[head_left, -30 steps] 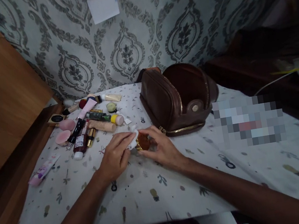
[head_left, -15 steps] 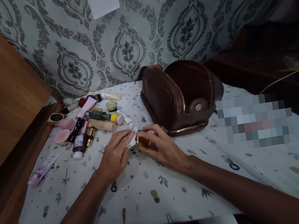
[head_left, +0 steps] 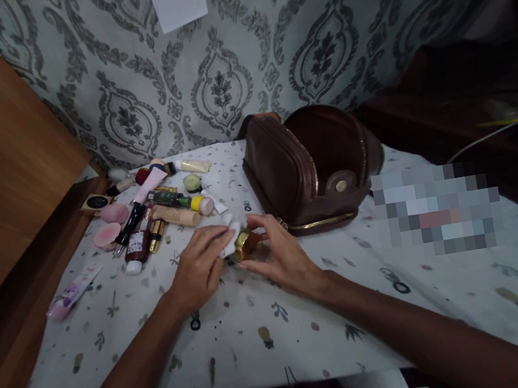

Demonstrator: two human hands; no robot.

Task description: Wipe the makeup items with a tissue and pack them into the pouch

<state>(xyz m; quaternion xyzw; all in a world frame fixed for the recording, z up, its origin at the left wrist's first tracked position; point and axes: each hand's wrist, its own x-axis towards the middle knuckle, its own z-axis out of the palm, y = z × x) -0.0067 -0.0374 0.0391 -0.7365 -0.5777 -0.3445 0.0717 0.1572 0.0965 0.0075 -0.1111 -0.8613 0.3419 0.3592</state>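
Observation:
My left hand is closed on a crumpled white tissue, which it presses against the side of a small round container with a shiny gold rim. From the right, my right hand grips that container between thumb and fingers just above the cloth. The container's far side is partly hidden by the fingers. Behind my right hand stands a brown leather toiletry bag, unzipped, with its flap raised. Left of my hands lies a dark red bottle with a white cap, beside a gold-and-black tube.
Several cosmetics lie at the left: a beige tube, a green bottle, a pink jar, a purple-and-white tube. A wooden cabinet borders the left side. A blurred-out item lies at the right.
My right hand's fingers have opened a little wider around the gold-rimmed container, which has turned slightly. The left hand stays in nearly the same place with the tissue.

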